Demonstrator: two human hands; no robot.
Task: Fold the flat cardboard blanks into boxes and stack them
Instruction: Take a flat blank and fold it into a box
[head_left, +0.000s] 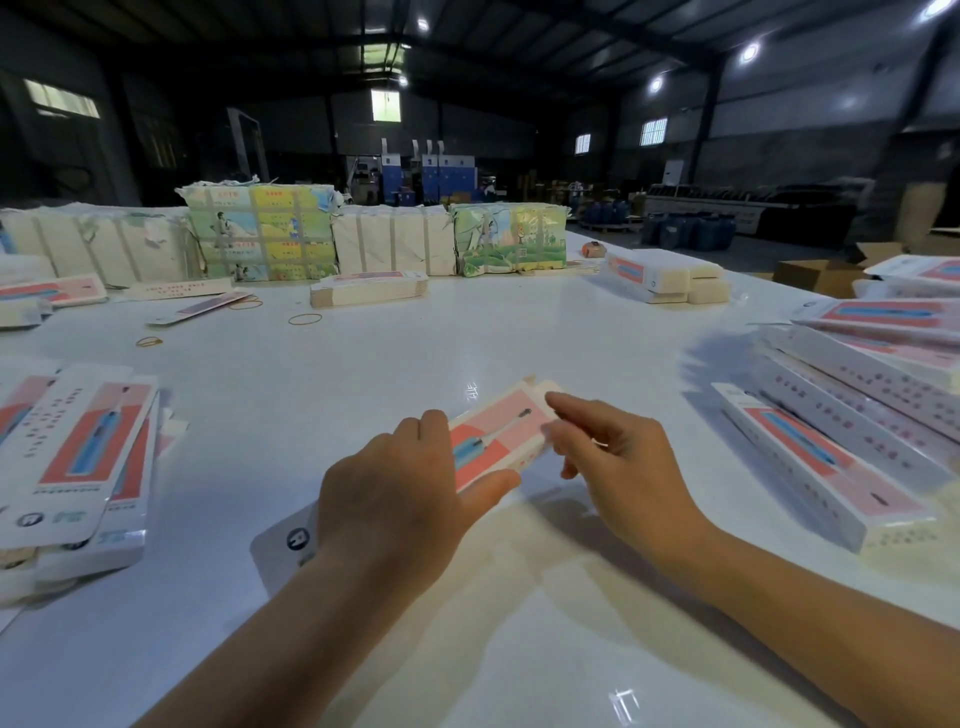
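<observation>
- I see a white table (363, 374) filling the frame.
- Flat blanks (88, 457) stacked at left, folded boxes (852, 415) at right.
- Wrapped bundles (260, 234) along the top edge; rubber bands (305, 318) upper left.

The middle of the table (363, 364) lies open. Flat blanks (78, 457) crowd its left edge, folded boxes (852, 415) its right edge, and wrapped bundles (260, 234) line the far edge, with rubber bands (305, 318) scattered before them.

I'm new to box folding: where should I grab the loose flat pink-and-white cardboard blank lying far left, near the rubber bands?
Probably pinch the flat pink-and-white cardboard blank at its near white end, coming from its open near side: it lies flat and alone on the white table, so an edge must be lifted.
</observation>
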